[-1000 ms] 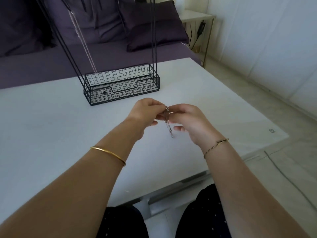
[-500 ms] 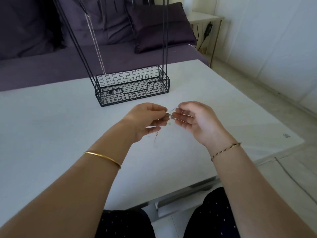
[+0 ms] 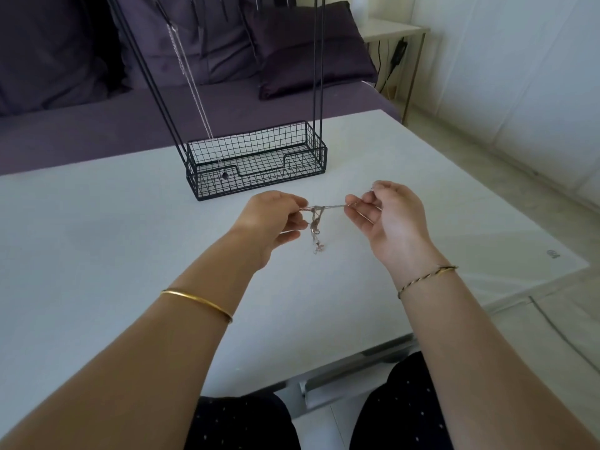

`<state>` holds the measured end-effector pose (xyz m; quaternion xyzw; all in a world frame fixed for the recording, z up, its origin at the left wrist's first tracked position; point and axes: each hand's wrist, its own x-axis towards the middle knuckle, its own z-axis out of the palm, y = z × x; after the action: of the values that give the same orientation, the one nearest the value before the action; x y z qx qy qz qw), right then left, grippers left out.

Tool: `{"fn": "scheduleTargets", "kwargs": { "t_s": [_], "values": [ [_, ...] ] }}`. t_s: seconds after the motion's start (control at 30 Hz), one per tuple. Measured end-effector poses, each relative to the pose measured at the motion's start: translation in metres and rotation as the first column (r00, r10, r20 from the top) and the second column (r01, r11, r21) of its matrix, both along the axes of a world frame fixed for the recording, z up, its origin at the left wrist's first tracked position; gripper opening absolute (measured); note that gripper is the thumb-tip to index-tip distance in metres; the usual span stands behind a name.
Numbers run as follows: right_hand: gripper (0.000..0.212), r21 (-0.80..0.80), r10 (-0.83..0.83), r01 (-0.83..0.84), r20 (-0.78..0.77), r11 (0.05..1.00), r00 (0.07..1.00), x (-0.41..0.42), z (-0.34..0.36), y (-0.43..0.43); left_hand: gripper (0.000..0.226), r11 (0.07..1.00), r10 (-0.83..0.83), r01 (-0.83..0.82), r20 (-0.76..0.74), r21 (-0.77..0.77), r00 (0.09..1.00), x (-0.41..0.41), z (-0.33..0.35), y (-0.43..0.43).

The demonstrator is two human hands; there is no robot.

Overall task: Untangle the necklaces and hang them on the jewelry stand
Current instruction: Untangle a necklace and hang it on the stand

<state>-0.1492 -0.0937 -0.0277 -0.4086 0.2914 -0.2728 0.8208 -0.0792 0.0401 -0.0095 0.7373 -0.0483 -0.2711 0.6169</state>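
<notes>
Pinching the tangled necklaces (image 3: 316,219) at centre frame, your left hand (image 3: 272,219) and right hand (image 3: 386,216) stretch a short length taut between curled fingertips above the white table (image 3: 97,241); a knotted clump dangles below. The jewelry stand (image 3: 256,167) sits just above, one chain (image 3: 191,82) hanging on it.

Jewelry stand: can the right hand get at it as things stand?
Probably yes: only bare table between right hand and jewelry stand. But it pinches the tangled necklaces, also held by the left hand.
</notes>
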Motion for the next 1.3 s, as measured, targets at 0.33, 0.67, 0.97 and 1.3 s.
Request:
{"fn": "scheduleTargets", "kwargs": {
  "t_s": [0.33,0.67,0.97,1.3],
  "values": [
    [0.01,-0.076,-0.049,0.052,0.043,0.996,0.998,-0.001,0.004,0.006,0.036,0.981,-0.083,0.063,0.101,0.185,0.991,-0.008,0.004,-0.009],
    [0.016,-0.139,-0.08,0.082,0.019,0.987,0.997,0.0,0.0,0.004,0.008,0.94,-0.243,0.198,0.14,0.28,0.96,-0.005,0.011,-0.001],
    [0.018,-0.25,0.268,-0.33,-0.251,0.91,0.93,0.001,-0.003,0.018,0.019,0.992,-0.061,0.055,0.048,0.113,0.997,-0.002,0.012,0.0],
    [0.015,-0.337,0.439,-0.55,-0.354,0.764,0.826,0.001,0.002,0.029,0.009,0.999,0.007,-0.009,-0.032,-0.049,0.999,-0.002,0.016,0.002]
  ]
}}
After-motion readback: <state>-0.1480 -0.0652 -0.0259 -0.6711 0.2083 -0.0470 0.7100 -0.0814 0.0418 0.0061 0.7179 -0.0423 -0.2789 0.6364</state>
